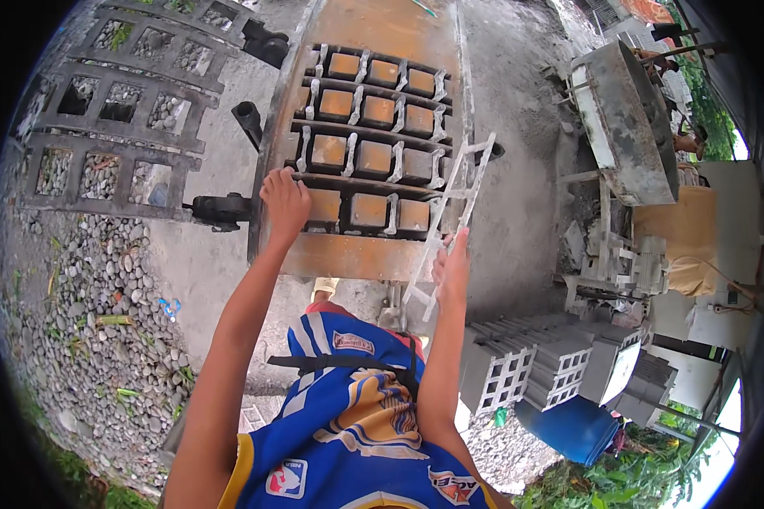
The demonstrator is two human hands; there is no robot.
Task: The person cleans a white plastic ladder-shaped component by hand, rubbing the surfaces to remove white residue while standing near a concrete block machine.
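A metal block mold (356, 259) with rows of square rusty cores stands in front of me. Pale grey metal pieces (392, 214) stand upright between many of the cores. My left hand (286, 205) is at the mold's near left corner, beside the nearest row. Its fingers curl down against the dark edge there, and what they grip, if anything, is hidden. A long, pale, ladder-shaped frame (469, 193) leans over the mold's right edge, tilted. My right hand (452, 267) is closed round its lower part.
At left lies a dark metal grid frame (102, 140) above loose stones (102, 280). Black fittings (221, 210) stick out from the mold's left side. Stacked hollow concrete blocks (501, 373) and a blue drum (569, 428) are at lower right. A metal trough (624, 123) stands at far right.
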